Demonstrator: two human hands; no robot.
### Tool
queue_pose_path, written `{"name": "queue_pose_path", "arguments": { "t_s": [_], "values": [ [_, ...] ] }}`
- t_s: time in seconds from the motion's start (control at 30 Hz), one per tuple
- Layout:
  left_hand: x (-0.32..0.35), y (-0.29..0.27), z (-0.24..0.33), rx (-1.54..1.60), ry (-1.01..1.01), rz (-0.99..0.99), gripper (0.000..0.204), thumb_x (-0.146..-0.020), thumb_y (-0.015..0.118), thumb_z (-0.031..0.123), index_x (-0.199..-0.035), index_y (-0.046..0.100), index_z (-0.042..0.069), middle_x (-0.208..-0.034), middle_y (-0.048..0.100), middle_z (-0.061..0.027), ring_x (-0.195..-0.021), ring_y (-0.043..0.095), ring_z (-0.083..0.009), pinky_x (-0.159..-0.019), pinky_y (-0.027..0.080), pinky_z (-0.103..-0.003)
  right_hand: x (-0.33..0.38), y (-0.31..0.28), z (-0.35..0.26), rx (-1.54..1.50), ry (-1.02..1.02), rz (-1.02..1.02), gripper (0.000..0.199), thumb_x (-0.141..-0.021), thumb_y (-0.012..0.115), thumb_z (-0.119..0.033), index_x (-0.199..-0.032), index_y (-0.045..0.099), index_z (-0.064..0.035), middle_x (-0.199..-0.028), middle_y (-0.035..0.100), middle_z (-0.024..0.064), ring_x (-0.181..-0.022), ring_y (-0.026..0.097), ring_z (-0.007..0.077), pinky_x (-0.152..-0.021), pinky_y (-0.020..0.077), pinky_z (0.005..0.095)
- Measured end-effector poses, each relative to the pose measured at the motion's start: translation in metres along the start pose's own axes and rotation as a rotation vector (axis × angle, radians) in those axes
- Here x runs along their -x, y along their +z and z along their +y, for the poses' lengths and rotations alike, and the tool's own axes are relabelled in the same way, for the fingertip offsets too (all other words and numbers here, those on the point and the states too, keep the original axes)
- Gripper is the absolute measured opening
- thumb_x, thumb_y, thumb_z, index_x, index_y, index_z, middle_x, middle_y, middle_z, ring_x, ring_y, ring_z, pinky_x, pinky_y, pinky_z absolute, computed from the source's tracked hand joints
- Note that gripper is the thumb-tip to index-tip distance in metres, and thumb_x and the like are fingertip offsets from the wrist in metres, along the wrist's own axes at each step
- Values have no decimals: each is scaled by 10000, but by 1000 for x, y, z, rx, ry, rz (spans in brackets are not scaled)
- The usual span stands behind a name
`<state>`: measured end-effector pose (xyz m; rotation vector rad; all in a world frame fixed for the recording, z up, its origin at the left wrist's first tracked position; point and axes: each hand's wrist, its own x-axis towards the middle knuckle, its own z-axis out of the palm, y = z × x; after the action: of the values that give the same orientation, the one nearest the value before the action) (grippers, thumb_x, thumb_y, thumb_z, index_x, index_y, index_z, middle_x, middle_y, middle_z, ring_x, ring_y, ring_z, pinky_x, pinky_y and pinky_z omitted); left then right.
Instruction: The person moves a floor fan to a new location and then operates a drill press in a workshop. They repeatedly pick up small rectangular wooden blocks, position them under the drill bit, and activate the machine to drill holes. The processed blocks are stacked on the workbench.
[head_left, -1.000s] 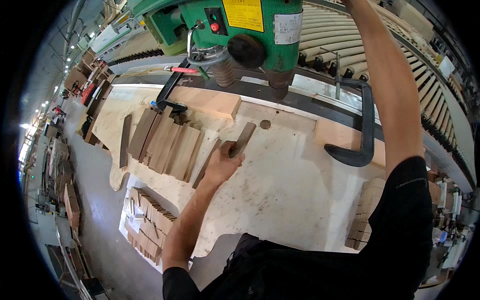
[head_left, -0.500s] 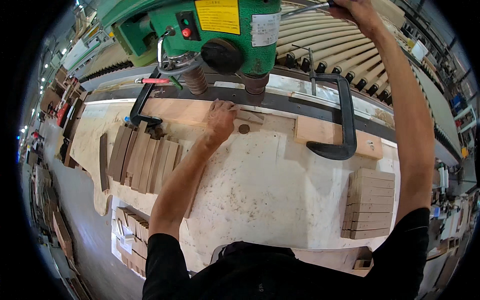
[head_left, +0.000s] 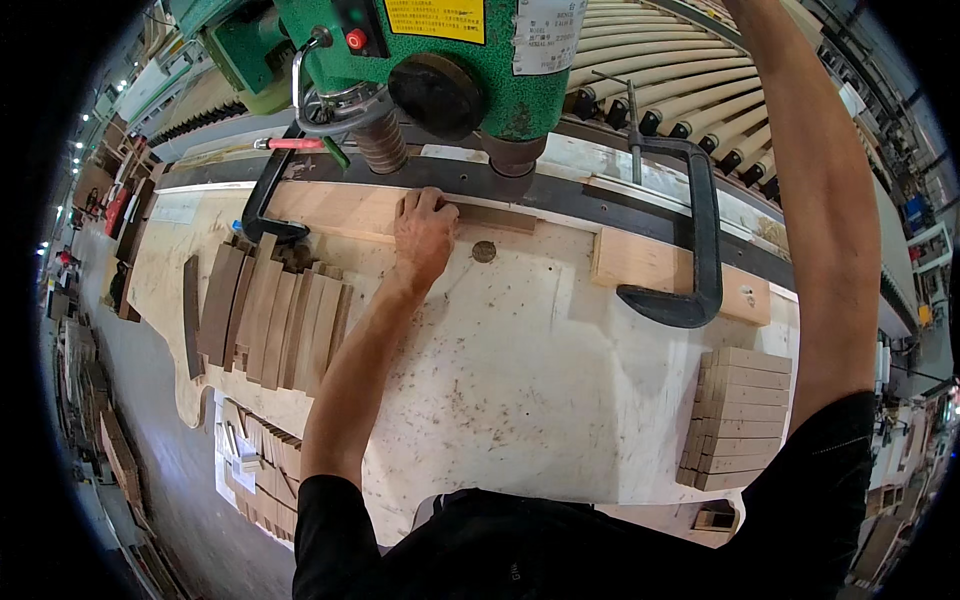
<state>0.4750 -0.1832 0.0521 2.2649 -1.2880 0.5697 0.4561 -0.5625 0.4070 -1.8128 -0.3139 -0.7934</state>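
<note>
My left hand [head_left: 425,235] is closed on the near end of a short brown wooden strip [head_left: 500,218]. The strip lies along the back edge of the pale work board [head_left: 530,380], beside a longer light wood block [head_left: 345,205]. Just in front of the strip is a dark round spot [head_left: 484,251] in the board. A green drill press [head_left: 535,95] stands over this place, its spindle [head_left: 513,155] above and behind the strip. My right forearm [head_left: 820,190] reaches up past the top edge of the picture, so that hand is hidden.
Black clamps [head_left: 705,230] [head_left: 262,195] hold wood blocks at both sides. Several brown wooden strips [head_left: 275,320] lie at the left, and a neat stack of wood pieces [head_left: 742,415] sits at the right. Behind runs a roller conveyor [head_left: 680,75].
The strip under my left hand has turned from slanting outward to lying along the back edge. My right hand, earlier at a lever of the drill press, has passed out of view at the top.
</note>
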Motion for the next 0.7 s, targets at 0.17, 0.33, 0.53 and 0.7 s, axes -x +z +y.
{"name": "queue_pose_path", "arguments": {
  "t_s": [0.17,0.33,0.53,0.7],
  "values": [
    [-3,-2,-14,-72,43,59,143,-749,715,94,-879,681,44,-1190,589,-151,-1205,503,-344,-987,452,-457,37,23,-33,272,162,125,353,-951,604,-261,-1229,617,-44,-1007,675,63,-832,643,157,-694,542,332],
    [-2,3,-28,-58,66,-33,125,-779,700,109,-878,663,43,-1275,585,-195,-1202,552,-372,-1023,452,-454,101,9,-31,498,48,211,313,-976,571,-299,-1140,659,-47,-874,640,32,-701,616,134,-669,539,271],
    [3,1,-25,-82,71,-63,98,-830,658,124,-845,646,27,-1300,577,-228,-1238,537,-389,-1061,428,-457,199,-31,16,797,213,30,415,-899,711,-363,-1172,686,-51,-988,704,26,-929,627,148,-869,493,303],
    [-4,3,-23,-57,80,-50,93,-824,671,116,-843,645,29,-1304,578,-224,-1238,540,-385,-1053,436,-451,245,-4,82,850,316,-74,459,-901,693,-383,-1181,662,-20,-997,719,150,-926,678,224,-819,507,322]
  ]
}}
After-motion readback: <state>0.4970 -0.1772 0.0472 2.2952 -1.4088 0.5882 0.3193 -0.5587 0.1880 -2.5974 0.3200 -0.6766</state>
